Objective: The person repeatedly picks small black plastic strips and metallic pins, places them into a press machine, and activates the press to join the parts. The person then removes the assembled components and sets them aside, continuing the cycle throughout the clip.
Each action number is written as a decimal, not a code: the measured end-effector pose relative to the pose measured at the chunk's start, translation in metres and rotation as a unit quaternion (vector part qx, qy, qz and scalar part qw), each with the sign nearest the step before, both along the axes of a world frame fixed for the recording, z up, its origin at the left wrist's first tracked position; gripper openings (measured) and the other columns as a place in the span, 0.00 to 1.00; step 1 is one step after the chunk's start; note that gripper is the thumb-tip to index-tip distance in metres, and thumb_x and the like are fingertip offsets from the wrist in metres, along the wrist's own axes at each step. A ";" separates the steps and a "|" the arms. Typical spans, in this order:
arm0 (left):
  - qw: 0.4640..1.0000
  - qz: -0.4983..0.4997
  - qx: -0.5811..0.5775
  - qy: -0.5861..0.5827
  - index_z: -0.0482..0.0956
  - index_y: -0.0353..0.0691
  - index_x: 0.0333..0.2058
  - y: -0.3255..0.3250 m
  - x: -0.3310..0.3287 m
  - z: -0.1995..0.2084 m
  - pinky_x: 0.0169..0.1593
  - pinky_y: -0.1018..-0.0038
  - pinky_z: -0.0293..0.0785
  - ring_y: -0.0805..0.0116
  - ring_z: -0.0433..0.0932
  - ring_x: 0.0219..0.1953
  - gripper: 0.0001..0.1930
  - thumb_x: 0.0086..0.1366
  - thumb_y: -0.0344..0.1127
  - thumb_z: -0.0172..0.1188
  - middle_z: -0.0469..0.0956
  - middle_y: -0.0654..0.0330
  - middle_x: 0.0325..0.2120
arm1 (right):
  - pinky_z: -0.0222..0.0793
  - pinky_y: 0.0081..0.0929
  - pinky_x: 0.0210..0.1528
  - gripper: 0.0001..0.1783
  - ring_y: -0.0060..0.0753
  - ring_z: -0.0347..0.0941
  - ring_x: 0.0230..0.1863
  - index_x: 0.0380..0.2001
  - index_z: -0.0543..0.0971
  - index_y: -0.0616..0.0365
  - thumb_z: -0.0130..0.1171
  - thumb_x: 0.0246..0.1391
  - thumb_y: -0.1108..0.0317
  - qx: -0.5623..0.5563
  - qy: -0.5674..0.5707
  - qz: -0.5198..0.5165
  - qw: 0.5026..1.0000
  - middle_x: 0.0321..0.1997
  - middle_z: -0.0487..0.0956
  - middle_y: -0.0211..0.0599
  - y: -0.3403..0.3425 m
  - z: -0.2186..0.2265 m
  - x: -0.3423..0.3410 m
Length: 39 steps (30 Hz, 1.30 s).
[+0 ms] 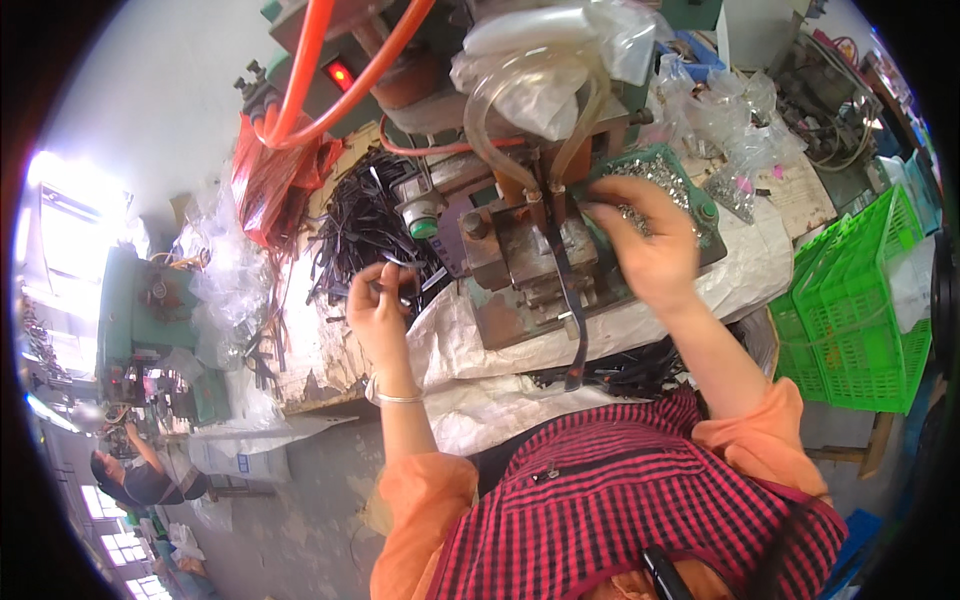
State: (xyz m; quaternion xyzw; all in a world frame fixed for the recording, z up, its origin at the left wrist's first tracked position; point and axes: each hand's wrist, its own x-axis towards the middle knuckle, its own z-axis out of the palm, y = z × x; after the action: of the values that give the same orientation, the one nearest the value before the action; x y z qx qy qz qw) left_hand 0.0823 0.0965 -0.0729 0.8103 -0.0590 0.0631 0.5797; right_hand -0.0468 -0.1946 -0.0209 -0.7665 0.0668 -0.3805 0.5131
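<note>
A black strip [577, 335] lies between the two hands, its upper part against the metal die block [520, 255] of a press and its lower end hanging over the block's front edge toward the person. The left hand [378, 315] is well to the left of this strip, at the near edge of a heap of black strips [365, 215]. Its fingers are bent and the thumb and fingertips are drawn narrowly together; dark strip ends lie right behind them, and I cannot tell whether one is gripped. The right hand [655, 245] is nearer to the strip, just right of the die block, with its fingers curled and the fingertips and thumb pointing inward to the block. The gap between them looks small, and whether they hold anything cannot be told.

Behind the right hand sits a green tray [707, 212] full of small shiny metal pieces [652, 178], partly covered by the fingers. Clear tubes [478, 110] come down to the block from above. A white woven sheet [750, 260] covers part of the counter [325, 345]; more dark strips [640, 370] lie in front of the block, close to the person's checked apron [600, 470]. A bright green crate [850, 300] stands to the right.
</note>
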 end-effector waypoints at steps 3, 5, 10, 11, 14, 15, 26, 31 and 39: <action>0.991 0.031 -0.124 0.026 0.83 0.36 0.37 0.000 -0.013 -0.038 0.23 0.83 0.63 0.80 0.72 0.19 0.22 0.78 0.50 0.53 0.83 0.60 0.25 | 0.74 0.23 0.50 0.14 0.25 0.81 0.46 0.48 0.79 0.66 0.64 0.58 0.78 0.130 -0.004 0.047 0.990 0.44 0.84 0.37 0.021 -0.006 0.014; 0.988 0.033 -0.146 0.037 0.83 0.35 0.39 -0.002 -0.020 -0.046 0.23 0.83 0.63 0.80 0.74 0.20 0.21 0.79 0.49 0.52 0.81 0.61 0.23 | 0.73 0.21 0.50 0.15 0.23 0.81 0.46 0.49 0.77 0.66 0.64 0.58 0.79 0.203 -0.025 0.059 0.977 0.44 0.84 0.37 0.031 -0.013 0.016; 0.976 0.055 -0.175 -0.114 0.80 0.33 0.40 -0.033 -0.039 0.019 0.27 0.79 0.75 0.74 0.80 0.25 0.05 0.74 0.29 0.59 0.83 0.57 0.30 | 0.72 0.20 0.53 0.20 0.22 0.80 0.46 0.54 0.74 0.66 0.63 0.59 0.79 0.278 -0.027 0.096 0.955 0.46 0.84 0.36 0.032 -0.010 0.015; 0.967 0.033 -0.197 -0.158 0.80 0.33 0.40 -0.042 -0.047 0.039 0.27 0.79 0.76 0.72 0.81 0.25 0.04 0.72 0.28 0.60 0.83 0.56 0.31 | 0.71 0.20 0.53 0.21 0.22 0.80 0.47 0.55 0.74 0.66 0.63 0.59 0.79 0.293 -0.026 0.110 0.949 0.46 0.84 0.36 0.032 -0.008 0.015; 0.922 -0.047 -0.192 -0.332 0.80 0.33 0.38 -0.063 -0.067 0.070 0.28 0.77 0.77 0.69 0.83 0.27 0.04 0.66 0.25 0.65 0.84 0.53 0.32 | 0.71 0.21 0.56 0.22 0.24 0.80 0.48 0.57 0.72 0.67 0.61 0.59 0.80 0.331 -0.018 0.134 0.934 0.48 0.84 0.38 0.040 0.005 0.014; 0.892 -0.084 -0.149 -0.419 0.80 0.33 0.36 -0.069 -0.069 0.069 0.27 0.77 0.77 0.67 0.83 0.27 0.05 0.64 0.25 0.67 0.84 0.53 0.32 | 0.71 0.22 0.57 0.23 0.25 0.80 0.49 0.58 0.71 0.67 0.60 0.60 0.80 0.341 -0.015 0.139 0.930 0.49 0.84 0.39 0.042 0.010 0.014; 0.760 -0.247 0.095 -0.594 0.84 0.42 0.34 -0.111 -0.070 0.047 0.23 0.80 0.68 0.76 0.73 0.19 0.13 0.51 0.34 0.78 0.85 0.58 0.39 | 0.63 0.50 0.69 0.17 0.59 0.67 0.68 0.44 0.85 0.58 0.69 0.51 0.64 -0.310 0.212 -0.165 0.912 0.61 0.77 0.55 -0.061 -0.045 -0.010; 0.768 -0.242 0.102 -0.585 0.82 0.42 0.36 -0.112 -0.070 0.046 0.20 0.76 0.68 0.73 0.76 0.19 0.16 0.50 0.31 0.78 0.85 0.56 0.39 | 0.66 0.48 0.66 0.12 0.59 0.69 0.66 0.38 0.87 0.54 0.72 0.49 0.65 -0.307 0.153 -0.212 0.915 0.58 0.79 0.54 -0.084 -0.084 -0.021; 0.820 -0.239 0.068 -0.516 0.84 0.39 0.44 -0.089 -0.099 0.033 0.26 0.75 0.72 0.72 0.76 0.23 0.20 0.51 0.33 0.74 0.85 0.55 0.50 | 0.75 0.40 0.55 0.07 0.50 0.81 0.50 0.36 0.86 0.59 0.68 0.53 0.71 -0.311 0.094 -0.227 0.918 0.44 0.86 0.45 -0.081 -0.085 -0.018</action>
State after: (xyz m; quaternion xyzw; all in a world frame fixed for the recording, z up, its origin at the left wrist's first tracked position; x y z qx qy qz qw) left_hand -0.0170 0.0073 -0.0400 0.6567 -0.5452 0.3278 0.4050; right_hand -0.0645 -0.2759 -0.1055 -0.8839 0.1647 -0.4147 0.1402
